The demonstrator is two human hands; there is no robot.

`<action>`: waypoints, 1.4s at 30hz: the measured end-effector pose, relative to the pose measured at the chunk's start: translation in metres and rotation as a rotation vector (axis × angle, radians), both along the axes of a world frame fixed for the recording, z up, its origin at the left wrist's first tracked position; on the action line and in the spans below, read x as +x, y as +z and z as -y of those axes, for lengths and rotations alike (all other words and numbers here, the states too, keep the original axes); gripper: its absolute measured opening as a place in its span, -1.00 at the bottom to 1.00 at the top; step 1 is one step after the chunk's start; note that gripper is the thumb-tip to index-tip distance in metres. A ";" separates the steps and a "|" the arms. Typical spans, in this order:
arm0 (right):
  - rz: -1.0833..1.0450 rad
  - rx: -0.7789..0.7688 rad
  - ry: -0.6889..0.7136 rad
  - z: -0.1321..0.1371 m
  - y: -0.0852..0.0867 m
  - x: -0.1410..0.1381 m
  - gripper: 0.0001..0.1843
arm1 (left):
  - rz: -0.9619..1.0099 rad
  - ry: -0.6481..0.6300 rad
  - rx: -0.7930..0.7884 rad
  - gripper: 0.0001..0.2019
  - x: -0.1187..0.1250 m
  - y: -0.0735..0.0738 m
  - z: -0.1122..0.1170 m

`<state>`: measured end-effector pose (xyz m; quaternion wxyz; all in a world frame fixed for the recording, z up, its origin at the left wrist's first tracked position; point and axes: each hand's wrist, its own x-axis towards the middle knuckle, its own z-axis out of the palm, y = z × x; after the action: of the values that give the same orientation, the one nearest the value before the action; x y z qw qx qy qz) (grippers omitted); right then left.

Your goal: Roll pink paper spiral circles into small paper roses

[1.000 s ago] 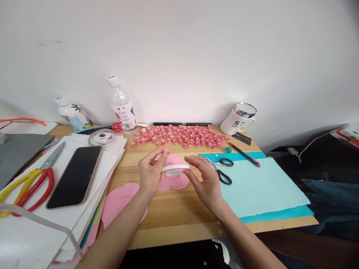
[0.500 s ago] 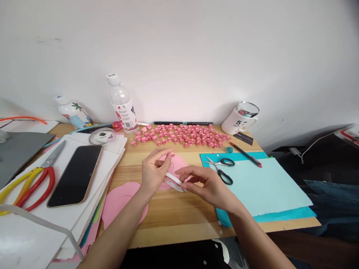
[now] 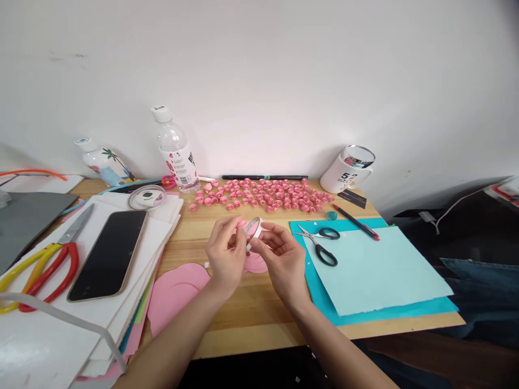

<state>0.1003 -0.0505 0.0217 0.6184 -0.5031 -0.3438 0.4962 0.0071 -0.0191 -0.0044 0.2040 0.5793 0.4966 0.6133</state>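
My left hand (image 3: 226, 253) is closed, pinching a small pink paper piece (image 3: 241, 225) that its fingers mostly cover. Between the two hands a narrow roll of white tape (image 3: 254, 229) stands tilted on edge, gripped by the closed fingers of my right hand (image 3: 285, 258). The left fingertips meet the roll's near side; whether they press on its tape is hidden. Below the hands lies a pink paper spiral (image 3: 255, 263), partly covered. Another pink paper cutout (image 3: 178, 294) lies under my left forearm. Many small rolled pink paper roses (image 3: 279, 195) spread out beyond the hands.
Black-handled scissors (image 3: 324, 246) rest on light blue paper (image 3: 377, 275) at right, near a pen (image 3: 357, 222) and a mug (image 3: 344, 170). To the left, a phone (image 3: 108, 254) and red-and-yellow scissors (image 3: 60, 259) lie on stacked paper (image 3: 156, 237). A bottle (image 3: 176, 156) stands behind.
My right hand has moved left and up with the roll, bringing it against my left fingers. The roll has turned from lying nearly flat to standing on edge.
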 end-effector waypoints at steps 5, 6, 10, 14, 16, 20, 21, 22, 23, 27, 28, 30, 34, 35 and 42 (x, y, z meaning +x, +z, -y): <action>0.029 -0.035 0.047 0.001 0.003 -0.004 -0.68 | -0.115 0.074 0.153 -0.80 0.001 -0.002 0.001; 0.037 -0.032 0.061 0.001 0.003 -0.003 -0.72 | -0.133 0.082 0.186 -0.79 0.000 -0.002 0.000; 0.060 0.002 0.064 0.001 0.003 -0.002 -0.72 | -0.166 0.089 0.239 -0.75 -0.001 -0.003 0.000; 0.055 -0.015 0.036 0.001 0.003 -0.002 -0.65 | -0.149 0.078 0.214 -0.75 0.000 -0.004 0.000; 0.087 0.003 0.045 0.002 0.002 -0.003 -0.72 | -0.141 0.064 0.198 -0.76 0.000 -0.004 0.001; 0.314 0.074 0.035 0.003 -0.004 0.002 -0.61 | -0.097 0.060 0.144 -0.78 0.000 -0.003 -0.001; 0.411 0.097 0.023 0.003 -0.006 0.008 -0.54 | -0.079 0.071 0.129 -0.79 -0.001 -0.002 -0.002; 0.516 0.129 0.003 0.003 -0.008 0.017 -0.52 | -0.059 0.081 0.116 -0.80 -0.002 -0.002 -0.003; 0.627 0.165 -0.021 0.003 -0.010 0.030 -0.58 | -0.037 0.090 0.101 -0.80 -0.003 -0.002 -0.005; 1.149 0.162 -0.104 0.003 -0.020 0.104 -0.78 | 0.037 0.099 0.070 -0.81 -0.006 -0.001 -0.007; 1.279 0.106 -0.031 0.003 -0.023 0.123 -0.70 | 0.049 0.096 0.072 -0.81 -0.006 -0.001 -0.007; 1.477 0.070 0.067 0.005 -0.030 0.154 -0.59 | 0.060 0.084 0.080 -0.81 -0.005 -0.001 -0.006; 1.653 0.049 0.169 0.008 -0.043 0.178 -0.54 | 0.052 0.057 0.097 -0.80 -0.004 -0.002 -0.004; 1.671 0.042 0.154 0.008 -0.045 0.178 -0.54 | 0.046 0.057 0.102 -0.80 -0.004 -0.002 -0.004; 1.456 0.085 0.086 0.013 -0.030 0.167 -0.55 | 0.033 0.097 0.101 -0.79 -0.006 -0.003 -0.006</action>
<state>0.2675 -0.0631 -0.0082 0.2322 -0.6672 -0.7063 0.0459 0.0015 -0.0128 -0.0075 0.1530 0.5539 0.4890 0.6562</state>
